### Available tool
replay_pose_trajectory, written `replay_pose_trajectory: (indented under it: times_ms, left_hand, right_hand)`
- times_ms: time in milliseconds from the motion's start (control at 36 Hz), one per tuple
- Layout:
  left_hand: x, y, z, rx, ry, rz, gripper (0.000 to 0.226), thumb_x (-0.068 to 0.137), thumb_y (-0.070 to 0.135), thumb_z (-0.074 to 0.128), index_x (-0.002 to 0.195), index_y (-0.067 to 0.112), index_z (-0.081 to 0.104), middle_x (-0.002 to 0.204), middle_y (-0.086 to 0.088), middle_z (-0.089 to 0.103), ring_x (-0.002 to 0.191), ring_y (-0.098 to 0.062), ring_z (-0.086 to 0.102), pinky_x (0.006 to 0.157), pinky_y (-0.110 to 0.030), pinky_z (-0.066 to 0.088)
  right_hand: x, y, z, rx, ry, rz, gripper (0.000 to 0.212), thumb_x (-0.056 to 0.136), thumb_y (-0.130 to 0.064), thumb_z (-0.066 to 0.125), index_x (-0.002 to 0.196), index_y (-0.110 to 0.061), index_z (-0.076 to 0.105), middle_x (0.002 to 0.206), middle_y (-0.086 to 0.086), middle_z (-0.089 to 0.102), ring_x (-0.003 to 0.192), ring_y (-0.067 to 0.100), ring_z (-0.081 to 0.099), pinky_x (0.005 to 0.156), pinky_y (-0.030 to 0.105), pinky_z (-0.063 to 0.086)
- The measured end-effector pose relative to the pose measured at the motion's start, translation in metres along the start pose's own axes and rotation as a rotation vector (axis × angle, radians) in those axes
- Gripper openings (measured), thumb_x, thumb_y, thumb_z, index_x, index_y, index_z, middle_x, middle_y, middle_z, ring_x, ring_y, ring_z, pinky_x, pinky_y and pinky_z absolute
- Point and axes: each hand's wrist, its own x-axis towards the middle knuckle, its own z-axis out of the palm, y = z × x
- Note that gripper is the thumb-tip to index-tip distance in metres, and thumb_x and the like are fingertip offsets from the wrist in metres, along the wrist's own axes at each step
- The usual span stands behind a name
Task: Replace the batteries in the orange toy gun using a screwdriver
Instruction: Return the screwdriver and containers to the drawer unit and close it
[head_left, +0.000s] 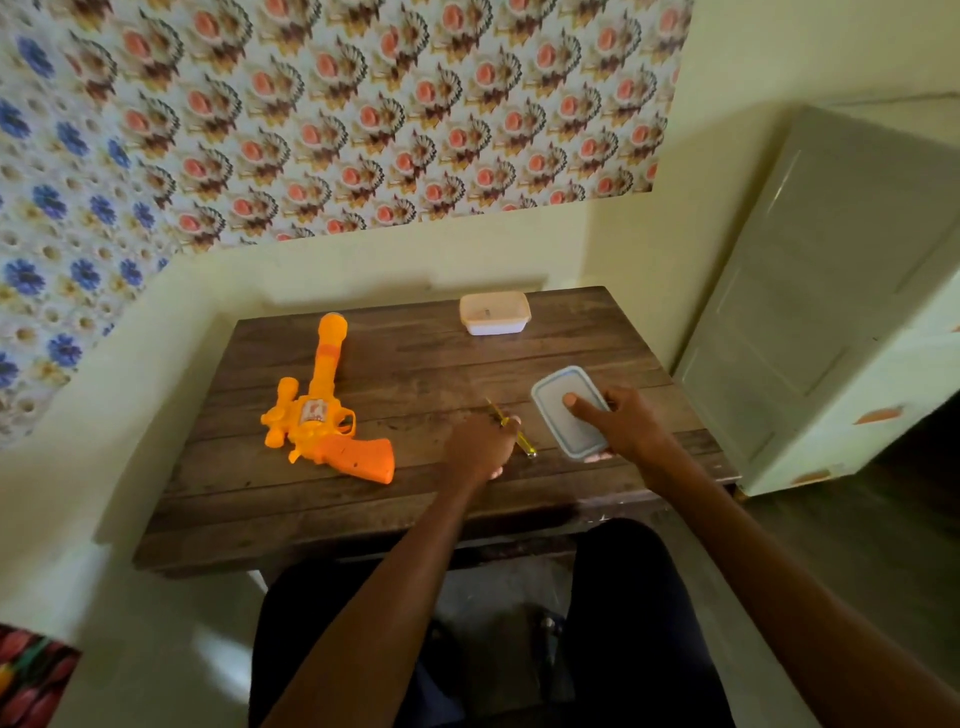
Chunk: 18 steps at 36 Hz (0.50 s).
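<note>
Orange toy gun (322, 415) flat on its side on the wooden table (415, 509), barrel pointing away toward the wall, grip toward the table's near edge. Touched by neither hand.

Right of the gun, near its grip: left hand (480, 449), knuckles up, fingers curled round the yellow handle of a screwdriver (511, 428). Shaft slanting up and left, toward the gun.

Farther right of the gun, just past the screwdriver: right hand (623, 423), gripping a clear rectangular container lid (558, 431) with a blue rim. Thumb pressed flat on top, fingertips showing under the near edge. Resting on the table or lifted off it: cannot tell.

Right of the gun's muzzle, well apart from it, close to the wall: small plastic container (494, 313), white base, something tiny inside, too small to tell.

Far right of the gun, off the table: pale cabinet (831, 312).
</note>
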Motion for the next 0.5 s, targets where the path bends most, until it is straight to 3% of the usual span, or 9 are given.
replay_pose_trajectory:
  times_ms: [56,111,194,250,306,361,444,500]
  left_hand:
    - [0.003,-0.002,0.011,0.157,0.067,0.057,0.05,0.088,0.055,0.049,0.075,0.011,0.069,0.077,-0.01,0.071,0.078,-0.027,0.067,0.075,-0.034,0.053]
    - [0.006,0.0,0.019,0.239,0.138,0.042,0.051,0.084,0.058,0.053,0.085,0.01,0.071,0.088,-0.01,0.072,0.088,-0.028,0.067,0.079,-0.035,0.052]
    - [0.007,0.006,0.02,0.269,0.147,0.033,0.036,0.082,0.045,0.057,0.088,0.012,0.07,0.093,-0.01,0.072,0.092,-0.029,0.066,0.077,-0.034,0.051]
    - [0.006,0.009,0.015,0.219,0.104,0.02,0.03,0.08,0.039,0.056,0.077,0.013,0.07,0.084,-0.01,0.072,0.084,-0.027,0.068,0.074,-0.032,0.052]
    - [0.012,0.008,0.011,0.067,0.057,-0.03,0.03,0.079,0.038,0.059,0.071,0.011,0.07,0.078,-0.012,0.073,0.074,-0.027,0.07,0.074,-0.035,0.058]
    - [0.016,0.009,0.002,-0.26,-0.034,-0.094,0.022,0.087,0.026,0.063,0.074,0.009,0.067,0.082,-0.015,0.071,0.067,-0.025,0.068,0.07,-0.04,0.061]
    - [0.034,0.012,-0.016,-0.609,-0.108,-0.14,0.018,0.096,0.007,0.053,0.079,0.01,0.058,0.077,-0.015,0.064,0.065,-0.02,0.064,0.059,-0.031,0.058]
    - [0.049,0.015,-0.029,-0.708,-0.091,-0.162,0.018,0.099,0.007,0.049,0.083,0.012,0.056,0.075,-0.01,0.062,0.065,-0.017,0.061,0.062,-0.03,0.055]
  right_hand:
    - [0.001,0.009,-0.001,0.035,0.003,0.025,0.032,0.088,-0.033,0.068,0.106,-0.006,0.068,0.087,0.006,0.071,0.072,0.015,0.07,0.05,0.023,0.051]
    - [0.001,0.014,-0.002,0.069,0.005,0.058,0.027,0.09,-0.034,0.067,0.104,-0.011,0.066,0.089,0.004,0.069,0.076,0.016,0.069,0.052,0.025,0.052]
    - [0.004,0.02,-0.003,0.099,0.015,0.065,0.023,0.089,-0.035,0.067,0.1,-0.015,0.065,0.092,0.005,0.069,0.079,0.018,0.069,0.052,0.026,0.051]
    - [0.004,0.021,-0.004,0.103,0.024,0.067,0.024,0.089,-0.037,0.067,0.101,-0.016,0.066,0.092,0.004,0.069,0.079,0.017,0.069,0.051,0.025,0.051]
    - [0.01,0.023,-0.006,0.122,0.019,0.088,0.026,0.089,-0.037,0.066,0.103,-0.015,0.065,0.091,0.004,0.069,0.077,0.017,0.068,0.05,0.025,0.052]
    - [0.018,0.022,-0.005,0.133,0.011,0.11,0.03,0.089,-0.038,0.067,0.105,-0.013,0.065,0.094,0.007,0.07,0.079,0.019,0.069,0.055,0.029,0.055]
    - [0.041,0.012,-0.001,0.101,0.002,0.106,0.038,0.087,-0.046,0.065,0.108,-0.014,0.065,0.095,0.005,0.07,0.084,0.019,0.068,0.066,0.034,0.058]
    - [0.058,-0.002,0.005,0.147,-0.012,0.098,0.032,0.089,-0.043,0.064,0.106,-0.015,0.067,0.091,0.0,0.069,0.081,0.014,0.066,0.06,0.026,0.05]
